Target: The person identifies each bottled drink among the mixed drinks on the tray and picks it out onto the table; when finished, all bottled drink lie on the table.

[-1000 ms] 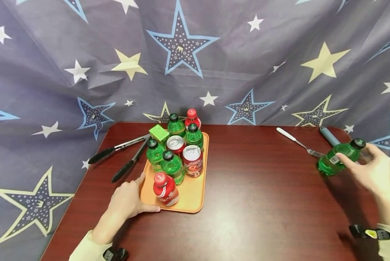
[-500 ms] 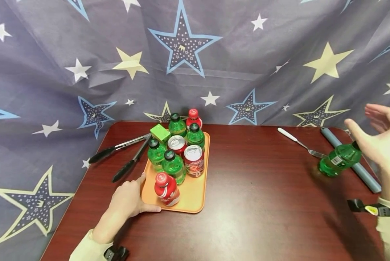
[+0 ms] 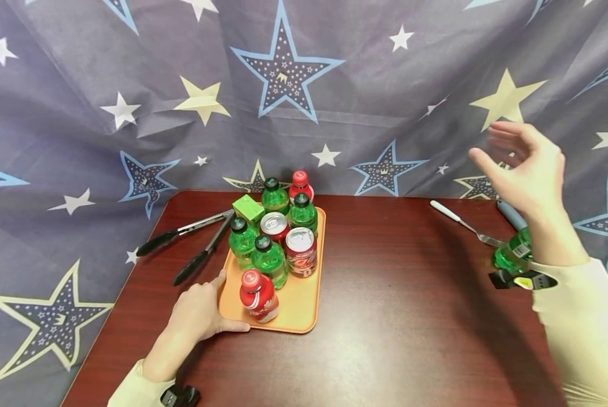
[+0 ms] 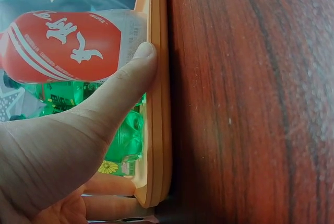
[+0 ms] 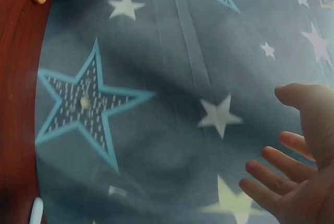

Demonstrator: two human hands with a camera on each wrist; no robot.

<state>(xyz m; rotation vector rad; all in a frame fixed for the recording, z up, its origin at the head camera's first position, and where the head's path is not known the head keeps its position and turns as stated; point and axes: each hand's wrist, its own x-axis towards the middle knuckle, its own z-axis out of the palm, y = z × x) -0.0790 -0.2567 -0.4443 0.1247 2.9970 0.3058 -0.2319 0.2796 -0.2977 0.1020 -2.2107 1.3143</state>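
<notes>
Surface (image 3: 410, 311): glossy, wood-grained. Tray (image 3: 298, 316): smooth plastic. Green bottles (image 3: 270, 264): translucent, shiny plastic. Cans (image 3: 301, 249): shiny metal. Tongs (image 3: 215, 241): metal, matt black handles (image 3: 159, 243). Backdrop (image 3: 365, 68): creased cloth.

A person in a pale cream long-sleeved top, both hands bare. The left sleeve (image 3: 137, 390), nearer the table's (image 3: 385, 339) left edge, meets a small black wrist device (image 3: 180, 397) with a little grey marking. The right sleeve (image 3: 576, 328), toward the right edge, shows fine ribbing; its black wrist unit (image 3: 537, 280) carries a bright yellow patch (image 3: 524, 282) beside a dark panel.
</notes>
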